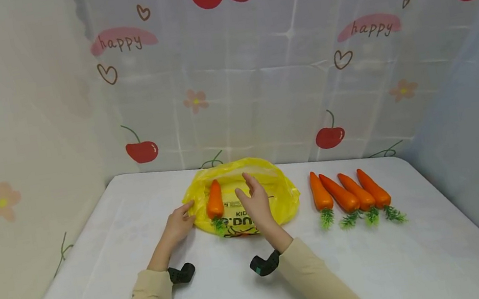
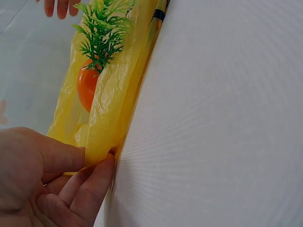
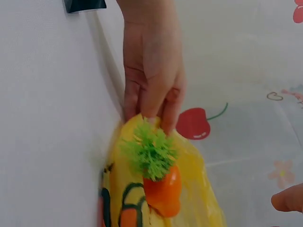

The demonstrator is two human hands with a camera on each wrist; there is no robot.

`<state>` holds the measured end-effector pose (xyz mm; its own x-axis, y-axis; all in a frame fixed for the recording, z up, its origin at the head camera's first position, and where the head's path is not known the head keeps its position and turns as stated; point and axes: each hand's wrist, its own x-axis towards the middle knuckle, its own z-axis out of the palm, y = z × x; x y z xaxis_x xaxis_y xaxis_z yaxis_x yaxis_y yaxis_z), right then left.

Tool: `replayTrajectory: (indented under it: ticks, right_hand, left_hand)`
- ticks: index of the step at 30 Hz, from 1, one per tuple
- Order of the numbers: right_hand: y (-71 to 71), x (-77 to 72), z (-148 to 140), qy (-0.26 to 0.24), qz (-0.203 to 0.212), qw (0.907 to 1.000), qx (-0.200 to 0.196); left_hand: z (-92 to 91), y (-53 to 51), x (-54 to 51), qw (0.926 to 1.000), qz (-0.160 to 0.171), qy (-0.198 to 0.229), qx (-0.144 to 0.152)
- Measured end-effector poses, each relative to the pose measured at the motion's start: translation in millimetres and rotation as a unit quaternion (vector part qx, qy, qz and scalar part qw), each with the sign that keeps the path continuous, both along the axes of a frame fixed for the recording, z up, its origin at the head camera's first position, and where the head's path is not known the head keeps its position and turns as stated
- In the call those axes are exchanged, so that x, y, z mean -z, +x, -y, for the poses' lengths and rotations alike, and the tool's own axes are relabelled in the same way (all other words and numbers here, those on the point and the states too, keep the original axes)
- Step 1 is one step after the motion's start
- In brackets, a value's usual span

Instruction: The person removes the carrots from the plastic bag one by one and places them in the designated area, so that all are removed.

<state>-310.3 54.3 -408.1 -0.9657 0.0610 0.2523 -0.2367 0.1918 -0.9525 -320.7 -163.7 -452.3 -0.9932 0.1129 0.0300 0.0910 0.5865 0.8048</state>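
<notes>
A yellow plastic bag (image 1: 285,197) with dark print lies on the white table, its mouth spread toward the back. One orange carrot (image 1: 214,200) with a green leafy top (image 2: 102,40) rests on the bag's left part, leaves toward me. My left hand (image 1: 179,224) pinches the bag's left edge between thumb and fingers, seen closely in the left wrist view. Over the bag's right part, my right hand (image 1: 257,206) is raised with fingers extended and holds nothing. In the right wrist view only a fingertip (image 3: 288,198) of it shows at the right edge.
Several more carrots (image 1: 320,193) with green tops lie side by side on the table (image 1: 224,296), right of the bag. A curtain (image 1: 251,101) printed with cherries and hearts hangs behind the table and along both sides. Each wrist wears a black camera (image 1: 266,264).
</notes>
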Motion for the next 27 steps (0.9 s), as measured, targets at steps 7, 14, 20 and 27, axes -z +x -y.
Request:
replayTrajectory:
  ticks: [7,14,20,27]
  right_hand:
    - [-0.9,13.2,33,0.004,0.032,0.9992,-0.025]
    - [-4.8,25.6,54,0.027,0.042,0.9987,-0.013]
    - [-9.4,34.6,64,0.075,0.032,0.9965,-0.02]
    - [-15.2,45.5,68,0.122,0.004,0.992,-0.031]
  left_hand:
    - [1.0,-1.2,2.6,0.9999,-0.014,0.0,0.004]
    - [1.2,-0.3,4.6,0.9998,-0.02,-0.005,0.001]
    - [0.5,-0.1,5.5,0.9997,-0.025,-0.003,-0.002]
    - [-0.3,-0.9,3.3,0.9996,-0.026,-0.006,-0.004]
